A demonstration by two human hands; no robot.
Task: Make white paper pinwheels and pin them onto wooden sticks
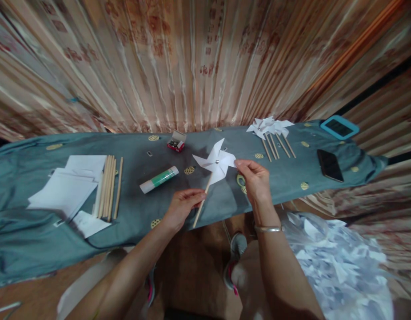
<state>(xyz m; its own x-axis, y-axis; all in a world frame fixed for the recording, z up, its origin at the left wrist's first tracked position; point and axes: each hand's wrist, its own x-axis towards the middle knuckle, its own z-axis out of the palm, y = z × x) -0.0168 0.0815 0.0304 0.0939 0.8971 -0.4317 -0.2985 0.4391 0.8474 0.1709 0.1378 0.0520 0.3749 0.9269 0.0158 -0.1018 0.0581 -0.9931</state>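
A white paper pinwheel (216,164) on a thin wooden stick is held up over the table's front part, with a metal pin at its centre. My left hand (182,205) pinches the stick below the blades. The fingertips of my right hand (256,178) are closed on the tip of the right-hand blade. Just beside the right hand lies a small yellow-green ring (241,180), perhaps a tape roll, partly hidden. Left of the pinwheel rests a green and white glue stick (159,179). Behind it stands an opened red box (176,141) of small metal pins.
White paper sheets (63,189) and several wooden sticks (108,186) lie at the left. Several pinwheels (270,127) lie at the back right, near a blue-framed device (340,127) and a dark phone (329,165). A bag of white paper pieces (338,262) stands below right. Curtains (192,66) hang behind.
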